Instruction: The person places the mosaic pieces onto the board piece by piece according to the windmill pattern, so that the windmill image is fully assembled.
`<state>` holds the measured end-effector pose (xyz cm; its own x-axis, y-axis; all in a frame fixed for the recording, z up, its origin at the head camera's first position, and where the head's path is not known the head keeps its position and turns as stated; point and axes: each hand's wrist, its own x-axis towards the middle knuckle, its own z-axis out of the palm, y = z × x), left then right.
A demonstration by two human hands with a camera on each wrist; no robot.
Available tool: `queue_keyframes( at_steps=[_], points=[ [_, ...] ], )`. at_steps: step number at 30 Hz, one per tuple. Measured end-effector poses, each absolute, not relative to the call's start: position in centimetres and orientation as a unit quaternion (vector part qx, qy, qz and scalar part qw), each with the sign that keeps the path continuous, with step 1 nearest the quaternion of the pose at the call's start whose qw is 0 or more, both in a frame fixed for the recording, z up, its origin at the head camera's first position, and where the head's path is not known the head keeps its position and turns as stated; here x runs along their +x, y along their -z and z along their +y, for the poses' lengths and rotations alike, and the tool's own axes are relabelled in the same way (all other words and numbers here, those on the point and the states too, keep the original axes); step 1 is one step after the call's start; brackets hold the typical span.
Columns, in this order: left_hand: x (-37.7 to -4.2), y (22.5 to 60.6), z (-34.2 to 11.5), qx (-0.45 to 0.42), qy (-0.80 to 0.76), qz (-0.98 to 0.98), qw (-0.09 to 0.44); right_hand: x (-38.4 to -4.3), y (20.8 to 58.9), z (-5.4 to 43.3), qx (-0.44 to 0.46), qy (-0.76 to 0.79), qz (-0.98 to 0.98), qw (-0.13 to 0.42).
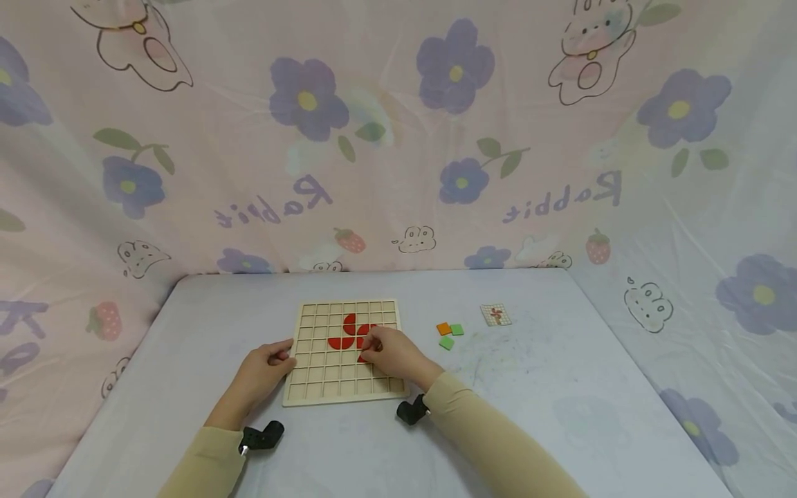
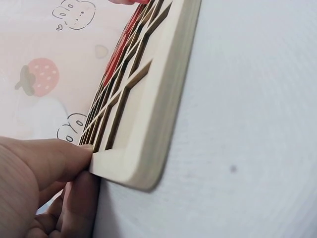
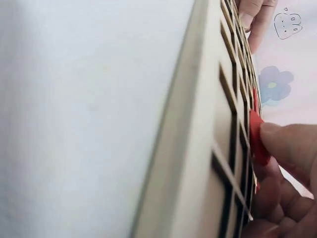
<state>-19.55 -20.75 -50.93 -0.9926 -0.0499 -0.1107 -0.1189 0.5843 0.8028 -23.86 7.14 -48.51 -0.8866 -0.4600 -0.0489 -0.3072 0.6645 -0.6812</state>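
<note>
A wooden grid board [image 1: 313, 373] lies on the white table, several red rounded pieces [image 1: 340, 343] set in its middle cells. My left hand [image 1: 263, 370] grips the board's left edge; in the left wrist view the thumb presses on the rim and the other fingers curl beside it. Over the board's right half, my right hand [image 1: 394, 351] pinches a red piece [image 3: 257, 138] between thumb and fingers, close over the cells. Part of that piece is hidden behind the thumb, and the hand covers some cells in the head view.
Right of the board lie an orange tile [image 1: 443, 328] and two green tiles [image 1: 446, 342]. Farther right is a small card [image 1: 496, 315] printed with a grid and a red pattern. A patterned cloth [image 1: 386, 159] hangs behind and beside the table.
</note>
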Motion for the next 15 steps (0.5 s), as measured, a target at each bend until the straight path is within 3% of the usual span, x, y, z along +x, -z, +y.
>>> queue_keyframes(
  at_steps=[15],
  points=[
    [-19.55,50.88,-20.73,-0.051,-0.456,0.887,0.042,-23.81,48.93,6.82,-0.223,0.337,0.91,0.092]
  ],
)
